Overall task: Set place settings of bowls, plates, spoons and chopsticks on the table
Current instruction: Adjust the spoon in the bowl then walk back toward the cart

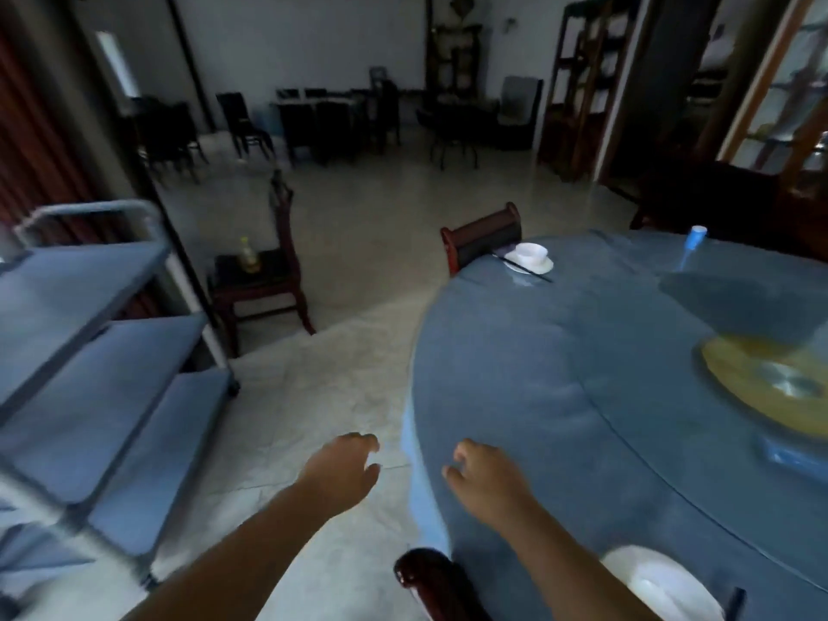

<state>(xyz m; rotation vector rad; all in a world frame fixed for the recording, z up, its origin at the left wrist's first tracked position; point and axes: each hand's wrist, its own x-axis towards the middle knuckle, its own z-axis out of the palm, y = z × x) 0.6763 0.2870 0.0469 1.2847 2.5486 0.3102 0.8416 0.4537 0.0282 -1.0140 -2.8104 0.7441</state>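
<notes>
A round table (515, 396) with a blue cloth fills the right side. At its far edge a white bowl (532, 253) sits on a white plate (544, 265) with dark chopsticks (524, 267) lying beside it. Another white plate (658, 584) lies at the near edge, below my right forearm. My right hand (486, 475) hovers over the table's near left edge, fingers loosely curled, holding nothing. My left hand (342, 468) hangs over the floor just left of the table, also empty with fingers loosely bent.
A blue three-shelf cart (89, 351) stands at the left. A dark wooden chair (264, 280) with a bottle (248, 255) on its seat stands beyond it. Chair backs (486, 237) (425, 575) press against the table. A glass turntable with a yellow centre (761, 378) and a blue-white cup (694, 242) are on the table.
</notes>
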